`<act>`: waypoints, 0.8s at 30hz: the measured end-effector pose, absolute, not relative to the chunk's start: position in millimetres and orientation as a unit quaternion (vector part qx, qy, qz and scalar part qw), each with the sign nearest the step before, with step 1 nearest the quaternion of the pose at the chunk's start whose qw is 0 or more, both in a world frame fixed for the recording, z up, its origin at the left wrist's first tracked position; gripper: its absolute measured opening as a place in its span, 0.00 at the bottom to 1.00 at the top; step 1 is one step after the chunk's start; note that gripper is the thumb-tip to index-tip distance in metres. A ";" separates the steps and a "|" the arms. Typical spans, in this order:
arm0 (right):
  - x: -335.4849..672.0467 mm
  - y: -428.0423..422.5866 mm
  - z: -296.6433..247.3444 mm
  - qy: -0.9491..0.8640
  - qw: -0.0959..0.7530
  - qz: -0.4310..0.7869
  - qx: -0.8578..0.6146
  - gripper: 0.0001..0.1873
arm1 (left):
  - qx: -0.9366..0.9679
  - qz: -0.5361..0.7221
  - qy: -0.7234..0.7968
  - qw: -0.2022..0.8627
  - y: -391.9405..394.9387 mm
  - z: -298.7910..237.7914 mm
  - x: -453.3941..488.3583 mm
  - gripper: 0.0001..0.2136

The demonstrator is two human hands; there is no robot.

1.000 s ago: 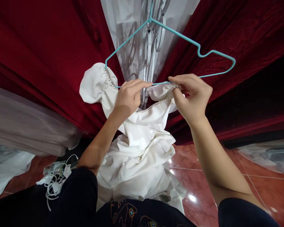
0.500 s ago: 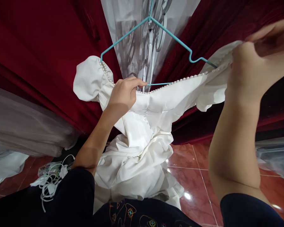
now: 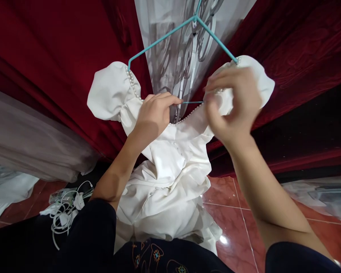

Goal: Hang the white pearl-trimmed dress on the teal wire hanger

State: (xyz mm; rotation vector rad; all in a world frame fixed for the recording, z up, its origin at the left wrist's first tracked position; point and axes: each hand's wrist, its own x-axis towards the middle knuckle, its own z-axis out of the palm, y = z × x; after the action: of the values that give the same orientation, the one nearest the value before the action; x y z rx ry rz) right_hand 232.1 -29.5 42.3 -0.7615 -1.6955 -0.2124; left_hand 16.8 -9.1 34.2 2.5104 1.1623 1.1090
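A white dress [image 3: 161,159] with puffed sleeves and a pearl-beaded neckline hangs from a thin turquoise hanger [image 3: 161,40]. My left hand [image 3: 156,112] is closed round the hanger's lower bar at the neckline, its thumb pointing right along the bar. My right hand [image 3: 235,102], blurred by motion, is in front of the right puffed sleeve [image 3: 263,81]. Its fingers are curved and stand apart from the thumb, with no held thing visible between them. Each shoulder of the dress sits at an end of the hanger.
Dark red curtains [image 3: 59,57] hang on both sides of a white ornamental metal frame [image 3: 191,57]. White cables [image 3: 64,220] lie in a tangle at lower left. Glossy red tiles [image 3: 227,220] form the floor. Pale sheer fabric [image 3: 25,136] hangs at the left.
My right hand has moved left from the far right and let go of the right sleeve. That sleeve, stretched out before, now hangs at the hanger's right end. My left hand keeps its hold.
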 end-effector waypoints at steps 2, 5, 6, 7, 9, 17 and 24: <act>230.0 -27.2 19.8 -0.787 0.487 -0.061 -0.374 0.10 | 0.839 0.367 0.392 0.081 -9.7 33.4 18.7 0.23; 233.8 -12.5 -8.3 -0.784 0.485 -0.064 -0.383 0.12 | 0.839 0.366 0.395 0.081 -10.5 30.0 22.2 0.22; 235.4 -8.5 -14.8 -0.775 0.500 -0.076 -0.379 0.12 | 0.838 0.369 0.394 0.082 -11.1 28.8 23.4 0.22; 236.8 -6.2 -19.4 -0.764 0.516 -0.088 -0.376 0.12 | 0.837 0.373 0.392 0.083 -12.0 27.9 24.6 0.22; 238.1 -6.6 -23.0 -0.743 0.546 -0.103 -0.375 0.12 | 0.833 0.384 0.387 0.088 -14.0 27.1 26.5 0.22; 230.3 -12.5 -0.9 -0.762 0.460 -0.080 -0.448 0.09 | 0.829 0.404 0.380 0.069 -9.3 25.2 25.2 0.20; 226.2 -10.6 -3.6 -0.734 0.499 -0.100 -0.450 0.19 | 0.814 0.490 0.306 -0.061 -23.1 20.2 17.3 0.17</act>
State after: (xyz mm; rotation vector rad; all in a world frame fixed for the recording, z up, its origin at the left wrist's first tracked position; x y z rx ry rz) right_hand 226.2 -10.6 -3.6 -1.0879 -1.7757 -0.2429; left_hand 17.3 -23.1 20.2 2.6623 1.0001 1.6018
